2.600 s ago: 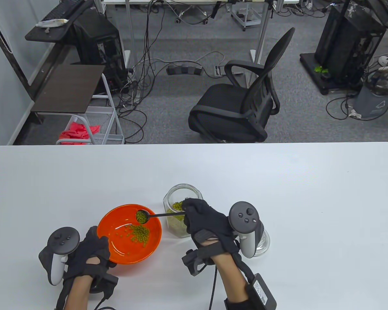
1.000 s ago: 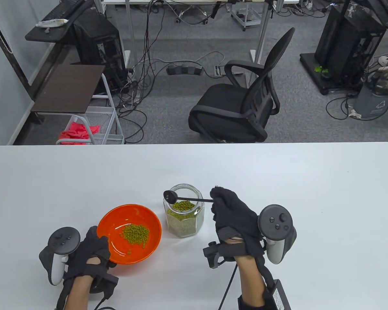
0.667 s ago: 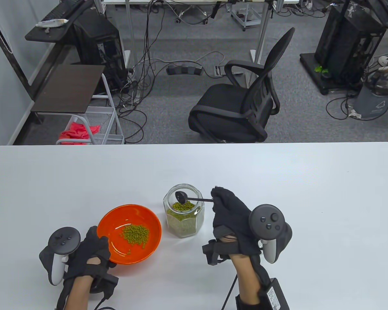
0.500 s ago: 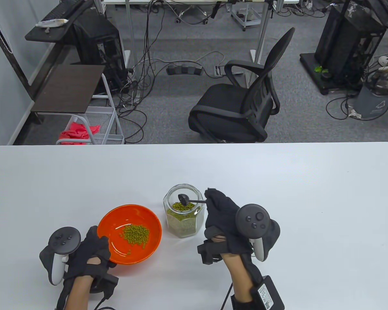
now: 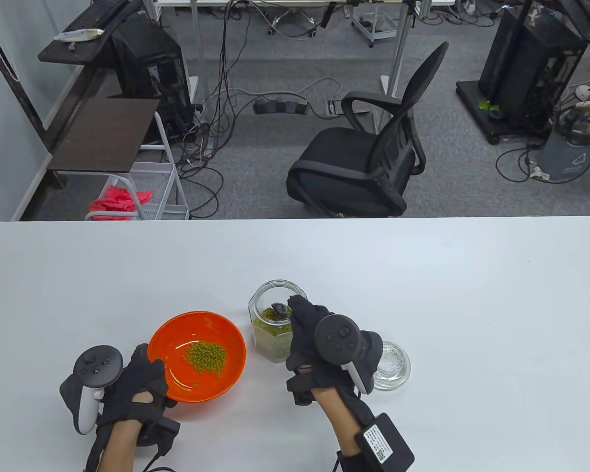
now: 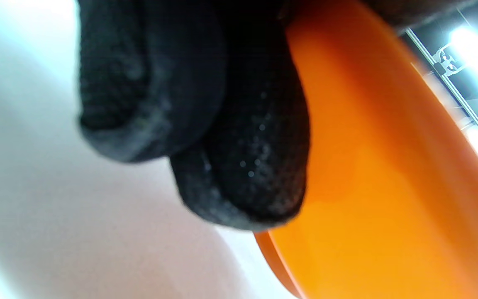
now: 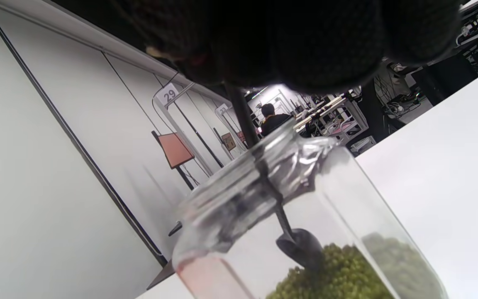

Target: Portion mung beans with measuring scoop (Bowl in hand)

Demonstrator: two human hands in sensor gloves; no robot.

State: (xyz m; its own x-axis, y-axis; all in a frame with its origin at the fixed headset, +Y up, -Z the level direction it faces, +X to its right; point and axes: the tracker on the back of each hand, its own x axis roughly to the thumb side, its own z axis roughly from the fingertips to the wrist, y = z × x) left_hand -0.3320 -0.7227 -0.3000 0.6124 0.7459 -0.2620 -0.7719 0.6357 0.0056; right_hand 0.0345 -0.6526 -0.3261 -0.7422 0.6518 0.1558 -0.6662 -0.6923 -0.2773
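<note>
So the right hand (image 5: 314, 339) is up over the glass jar (image 5: 270, 334), fingers bunched tight around the thin black handle of the measuring scoop (image 7: 301, 247). In the right wrist view the handle runs down through the jar's mouth and the scoop's little bowl sits right at the top of the mung beans (image 7: 338, 274) inside, its lower edge touching the pile; can't really tell how deep it's dug in. The jar stands upright on the white table (image 5: 472, 305), about half full of beans. Just left of it sits the orange bowl (image 5: 177, 378), with a small heap of beans (image 5: 206, 355) near the middle and a few strays around it. The left hand (image 5: 132, 388) grips the bowl's near-left rim, thumb over the edge; in the left wrist view the gloved fingers (image 6: 239, 166) press against the bowl's orange underside. To the right of the jar, partly behind the right hand's tracker, a clear glass lid (image 5: 393, 364) lies flat on the table.
</note>
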